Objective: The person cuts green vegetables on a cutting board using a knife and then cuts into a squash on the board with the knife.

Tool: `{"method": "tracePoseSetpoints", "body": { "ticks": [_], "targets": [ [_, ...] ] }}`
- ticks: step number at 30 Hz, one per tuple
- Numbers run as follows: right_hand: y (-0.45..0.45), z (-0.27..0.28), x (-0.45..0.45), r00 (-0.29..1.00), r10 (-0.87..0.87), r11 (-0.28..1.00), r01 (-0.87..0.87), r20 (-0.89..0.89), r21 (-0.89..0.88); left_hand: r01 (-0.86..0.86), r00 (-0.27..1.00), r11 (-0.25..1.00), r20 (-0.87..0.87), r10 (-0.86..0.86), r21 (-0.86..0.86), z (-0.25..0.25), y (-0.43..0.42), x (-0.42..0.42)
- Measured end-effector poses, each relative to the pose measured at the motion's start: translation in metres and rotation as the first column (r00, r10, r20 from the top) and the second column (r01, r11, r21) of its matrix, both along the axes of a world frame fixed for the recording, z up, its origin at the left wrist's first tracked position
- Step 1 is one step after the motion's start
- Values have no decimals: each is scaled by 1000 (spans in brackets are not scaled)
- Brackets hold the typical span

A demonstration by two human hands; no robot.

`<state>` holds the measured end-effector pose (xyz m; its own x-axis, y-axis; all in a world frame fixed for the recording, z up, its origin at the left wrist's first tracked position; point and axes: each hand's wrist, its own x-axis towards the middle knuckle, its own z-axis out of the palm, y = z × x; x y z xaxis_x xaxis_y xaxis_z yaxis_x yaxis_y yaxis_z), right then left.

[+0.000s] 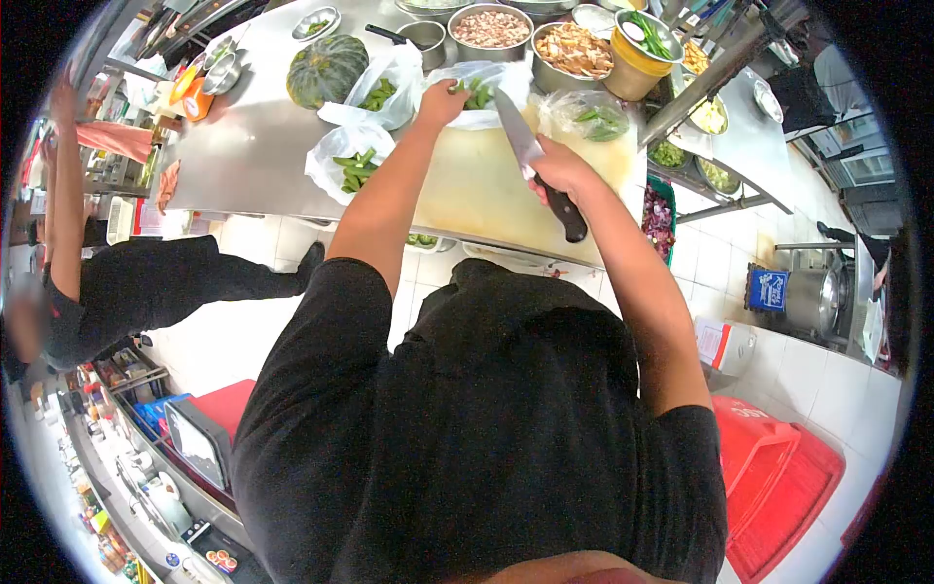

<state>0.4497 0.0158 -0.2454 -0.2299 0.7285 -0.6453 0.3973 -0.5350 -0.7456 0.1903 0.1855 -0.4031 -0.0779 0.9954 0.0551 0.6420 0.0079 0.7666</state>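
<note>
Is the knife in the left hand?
No, the right hand holds the knife, while the left hand is at a white plastic bag.

White floor tiles [798,365] (brightly lit) stretch beneath and around the steel worktable [229,146].

One knife [517,127], one pumpkin [328,73], four tabletop plastic bags [322,161]

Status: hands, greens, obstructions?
Left hand at translucent plastic bag of green vegetable pieces. Right hand gripping black-handled steel knife, angled toward that bag. Nothing visibly blocking either hand.
</note>
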Motion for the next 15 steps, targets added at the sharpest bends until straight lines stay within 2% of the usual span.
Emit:
{"method": "tracePoseSetpoints", "body": {
  "ticks": [2, 5, 6, 8, 11, 14, 15],
  "targets": [
    [-7, -8, 19, 1000, -1, 1000, 0, -29, -20, 20, 999, 1000, 37, -19, -14, -10, 2, -3],
    [-31, -6, 34, 996, -85, 996, 85, 22, 3, 86, 988, 996, -129, -82, 27, 2, -7, -5],
    [-41, -2, 37, 991, -126, 992, 125, 51, 22, 95, 989, 995, -112, -93, 20, 6, -13, -5],
    [-57, 5, 43, 993, -96, 994, 91, 74, 68, 113, 990, 994, -79, -113, 5, 11, -22, -7],
    [-86, 9, 54, 996, -65, 990, 56, 68, 133, 142, 965, 971, -244, -92, 194, 20, -28, -16],
    [-109, 14, 62, 993, -116, 984, 113, 16, 139, 89, 970, 938, -242, -6, 334, 38, -25, -20],
    [-113, 16, 63, 989, -146, 981, 146, -5, 129, 91, 961, 955, -275, -10, 283, 43, -22, -20]
  ]
}}
